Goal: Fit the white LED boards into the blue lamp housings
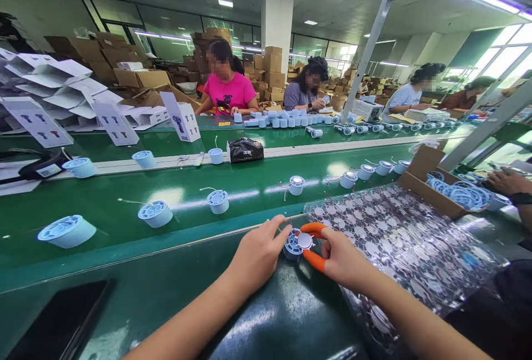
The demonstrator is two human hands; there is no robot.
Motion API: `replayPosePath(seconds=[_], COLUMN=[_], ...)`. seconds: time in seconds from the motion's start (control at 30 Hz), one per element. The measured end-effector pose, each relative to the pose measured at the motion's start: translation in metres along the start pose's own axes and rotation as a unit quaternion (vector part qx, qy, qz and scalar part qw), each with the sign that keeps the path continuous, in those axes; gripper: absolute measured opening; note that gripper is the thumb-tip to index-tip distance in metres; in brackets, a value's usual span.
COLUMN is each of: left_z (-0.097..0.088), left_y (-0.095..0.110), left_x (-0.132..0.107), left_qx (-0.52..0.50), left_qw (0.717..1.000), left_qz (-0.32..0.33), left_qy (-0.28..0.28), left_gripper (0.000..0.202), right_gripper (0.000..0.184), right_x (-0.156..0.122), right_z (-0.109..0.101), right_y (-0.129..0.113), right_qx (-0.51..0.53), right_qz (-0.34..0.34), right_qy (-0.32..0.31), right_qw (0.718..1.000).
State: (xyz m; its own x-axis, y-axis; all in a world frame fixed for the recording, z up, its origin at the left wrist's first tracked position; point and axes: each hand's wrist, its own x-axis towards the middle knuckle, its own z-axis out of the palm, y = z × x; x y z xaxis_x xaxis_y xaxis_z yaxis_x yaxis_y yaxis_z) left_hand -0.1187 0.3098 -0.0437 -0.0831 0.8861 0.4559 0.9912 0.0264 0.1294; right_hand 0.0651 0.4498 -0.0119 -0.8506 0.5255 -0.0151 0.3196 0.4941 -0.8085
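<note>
My left hand (264, 246) is closed at the left side of a light-blue round plastic housing (291, 245), its fingertips on the rim. The housing stands on the green worktop and shows a spoked inside. Two fingers of my right hand (332, 252) wear orange finger cots. They pinch a round silver-faced disc part (305, 241) over the right part of the housing, hiding some of it. Right of my hands lies a clear plastic tray (394, 238) filled with rows of similar round disc parts with thin wires.
Several blue housings (155, 214) stand along the green conveyor (257, 194), some with discs and wires. A carton (419, 169) holds blue rings (459, 191). A dark phone (62, 321) lies at front left. Co-workers sit across the line; another person's hand (509, 180) is at right.
</note>
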Motion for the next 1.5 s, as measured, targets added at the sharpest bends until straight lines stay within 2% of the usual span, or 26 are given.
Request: replayPosePath(seconds=[0.13, 0.27, 0.43, 0.53, 0.57, 0.63, 0.73, 0.83, 0.93, 1.0, 1.07, 1.23, 1.33, 1.43, 1.5], left_z=[0.015, 0.023, 0.014, 0.0, -0.005, -0.013, -0.016, -0.012, -0.007, -0.005, -0.005, -0.001, 0.004, 0.009, 0.012], left_y=[-0.013, -0.014, 0.002, 0.006, 0.006, 0.005, 0.002, -0.003, -0.009, -0.011, -0.011, -0.003, 0.002, 0.004, 0.004], left_x=[-0.003, -0.002, -0.001, -0.003, -0.003, -0.003, -0.002, -0.001, -0.001, -0.001, 0.001, 0.006, 0.009, 0.009, 0.009], left_qx=[-0.082, -0.002, 0.078, 0.087, 0.083, 0.062, -0.02, -0.103, -0.138, -0.173, -0.213, -0.239, -0.245, -0.256, -0.269], left_qw=[0.996, 0.999, 0.992, 0.989, 0.99, 0.997, 0.995, 0.981, 0.974, 0.974, 0.974, 0.965, 0.96, 0.957, 0.954], left_qz=[-0.013, -0.002, 0.013, 0.007, 0.004, 0.011, 0.085, 0.133, 0.123, 0.084, 0.025, -0.103, -0.109, -0.094, -0.083], left_qy=[-0.009, -0.045, -0.097, -0.123, -0.11, -0.043, 0.053, 0.102, 0.133, 0.117, 0.078, -0.037, -0.082, -0.094, -0.101], left_gripper=[0.035, 0.029, 0.028, 0.039, 0.045, 0.056, 0.061, 0.058, 0.042, 0.03, 0.024, 0.03, 0.032, 0.031, 0.028], right_gripper=[0.039, 0.035, 0.043, 0.04, 0.037, 0.032, 0.035, 0.035, 0.027, 0.021, 0.018, 0.021, 0.024, 0.027, 0.021], right_x=[0.0, 0.0, -0.001, -0.002, -0.003, -0.005, -0.007, -0.008, -0.007, -0.005, -0.003, 0.0, 0.001, 0.002, 0.003], right_z=[0.0, 0.005, 0.004, -0.001, -0.002, -0.002, 0.001, 0.003, 0.001, -0.001, -0.001, 0.007, 0.012, 0.013, 0.013], right_y=[0.0, 0.002, 0.004, 0.003, 0.002, -0.002, -0.01, -0.016, -0.015, -0.012, -0.008, -0.003, -0.002, -0.002, -0.001], right_qx=[0.003, -0.032, 0.001, 0.005, -0.008, -0.033, -0.029, -0.001, -0.003, -0.018, -0.039, -0.114, -0.133, -0.12, -0.111], right_qz=[-0.021, -0.028, -0.004, -0.033, -0.056, -0.103, -0.138, -0.135, -0.127, -0.115, -0.106, -0.114, -0.121, -0.124, -0.12], right_qy=[-0.007, -0.003, -0.018, 0.011, 0.027, 0.052, 0.058, 0.04, 0.041, 0.049, 0.053, 0.064, 0.065, 0.046, 0.052], right_qw=[1.0, 0.999, 1.0, 0.999, 0.998, 0.993, 0.988, 0.99, 0.991, 0.992, 0.992, 0.985, 0.981, 0.984, 0.985])
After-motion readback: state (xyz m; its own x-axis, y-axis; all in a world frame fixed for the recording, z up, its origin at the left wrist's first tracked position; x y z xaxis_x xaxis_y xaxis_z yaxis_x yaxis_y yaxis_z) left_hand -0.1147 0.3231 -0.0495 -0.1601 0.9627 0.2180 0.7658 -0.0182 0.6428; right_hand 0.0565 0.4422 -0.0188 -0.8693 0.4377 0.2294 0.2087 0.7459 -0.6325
